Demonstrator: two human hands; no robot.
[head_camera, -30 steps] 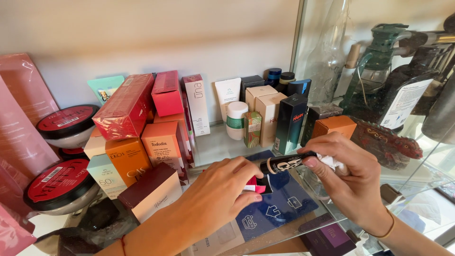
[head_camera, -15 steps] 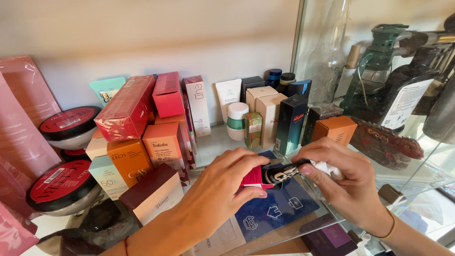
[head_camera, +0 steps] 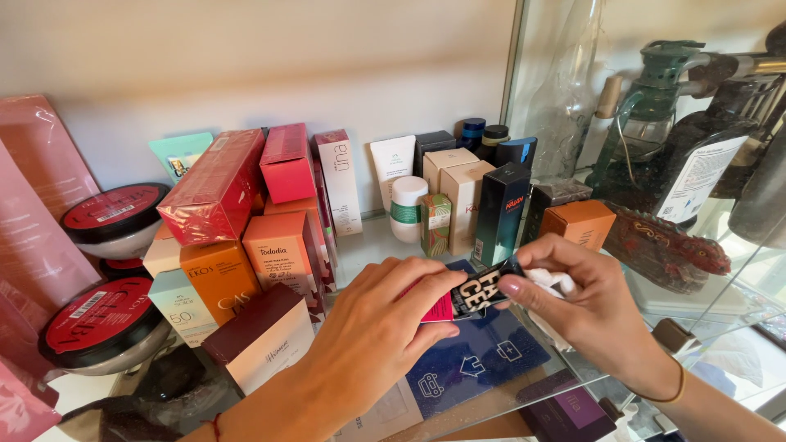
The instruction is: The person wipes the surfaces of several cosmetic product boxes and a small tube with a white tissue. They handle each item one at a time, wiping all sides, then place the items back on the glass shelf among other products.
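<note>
Gripping black-and-pink tube (head_camera: pixel 473 292) with left hand (head_camera: pixel 385 331) | right hand (head_camera: pixel 589 307) pinching white cloth (head_camera: pixel 550 282) | boxes crowd glass shelf (head_camera: pixel 368 245), left edge

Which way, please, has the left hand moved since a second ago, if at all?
Yes: the left hand slid right along the black tube, toward the orange box.

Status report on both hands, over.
Left hand and right hand both grip the small black-and-pink tube above the glass shelf. White cloth bunched in right hand. Cosmetic boxes crowd close behind.
</note>
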